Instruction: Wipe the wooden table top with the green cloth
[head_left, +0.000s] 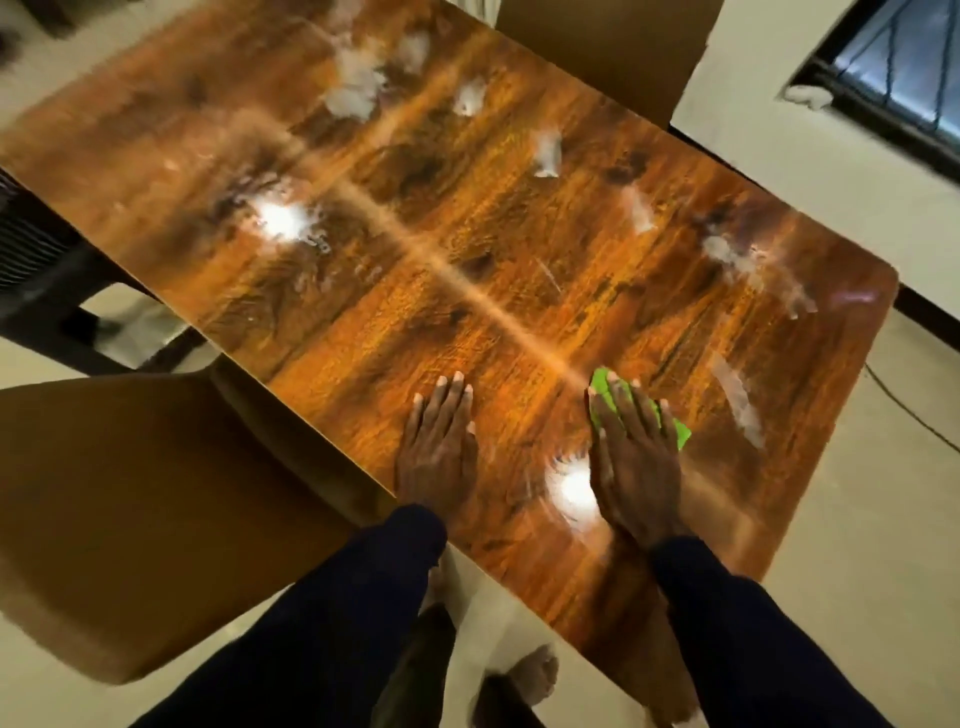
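The glossy wooden table top (415, 218) fills most of the head view, with pale smears and bright light reflections across it. My right hand (631, 457) lies flat with straight fingers on the green cloth (680, 434), pressing it onto the table near the front edge; only the cloth's edges show around my fingers. My left hand (439, 441) rests flat on the bare wood to the left of it, fingers straight, holding nothing.
A brown chair seat (130, 493) stands at the table's near left corner, and a dark chair (36, 270) further left. Another brown chair back (613, 47) is at the far side. A window (904, 67) and a floor cable (909, 415) lie to the right.
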